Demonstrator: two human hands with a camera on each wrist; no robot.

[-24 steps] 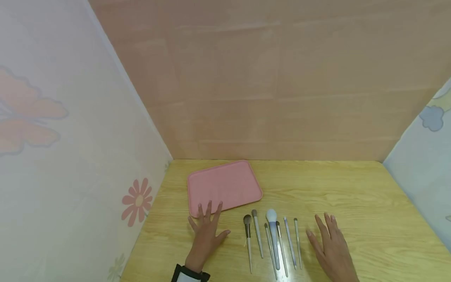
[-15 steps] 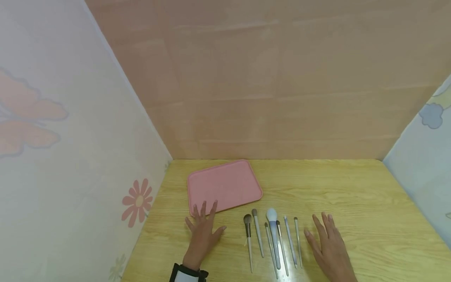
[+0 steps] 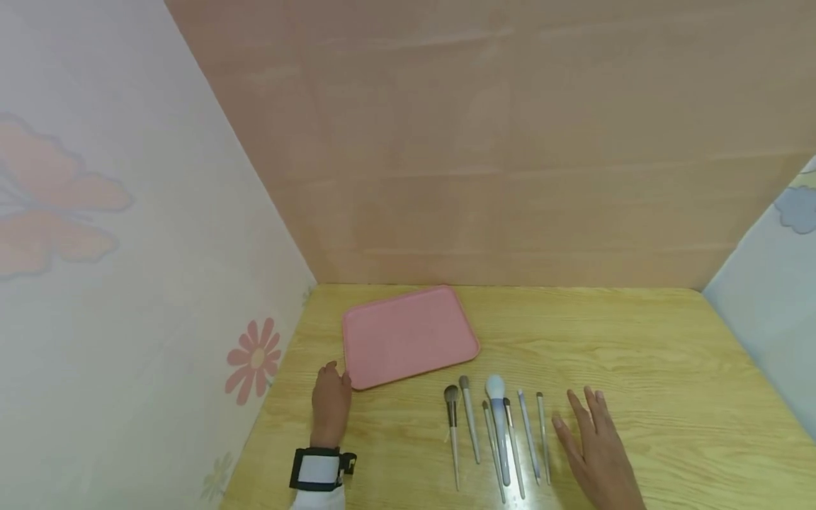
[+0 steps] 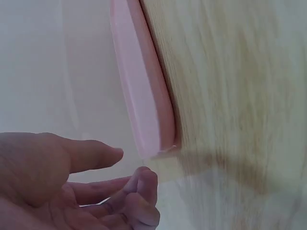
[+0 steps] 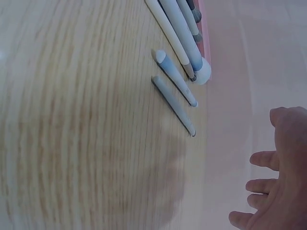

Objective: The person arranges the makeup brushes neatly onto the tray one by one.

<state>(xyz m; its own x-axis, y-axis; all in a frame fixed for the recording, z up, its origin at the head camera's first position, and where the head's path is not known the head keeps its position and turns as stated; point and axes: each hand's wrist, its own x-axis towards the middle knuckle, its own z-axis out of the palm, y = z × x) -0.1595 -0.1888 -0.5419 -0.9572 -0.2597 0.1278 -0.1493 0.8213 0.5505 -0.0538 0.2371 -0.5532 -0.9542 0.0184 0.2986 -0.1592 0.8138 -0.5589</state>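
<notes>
My left hand (image 3: 331,405) is beside the near left corner of a pink tray (image 3: 411,336). In the left wrist view, its thumb stands apart from loosely bent fingers, with a gap between them and the tray's corner, and nothing is held. My right hand (image 3: 598,453) has its fingers spread above the table, right of several makeup brushes. Among these are a dark-headed brush (image 3: 453,439) at the left end, a large white-headed brush (image 3: 499,432) in the middle and a thin brush (image 3: 544,439) nearest the right hand. In the right wrist view that hand touches no brush.
The brushes lie roughly parallel on the wood-grain table (image 3: 669,375), below and right of the tray. A tan sheet (image 3: 503,156) rises behind the table. Patterned walls flank it, with a pink flower (image 3: 257,358) on the left one.
My left hand has moved left, from spread fingers over the tray's front edge to bent fingers beside its near left corner. The right hand has barely moved. Tray and brushes keep their places.
</notes>
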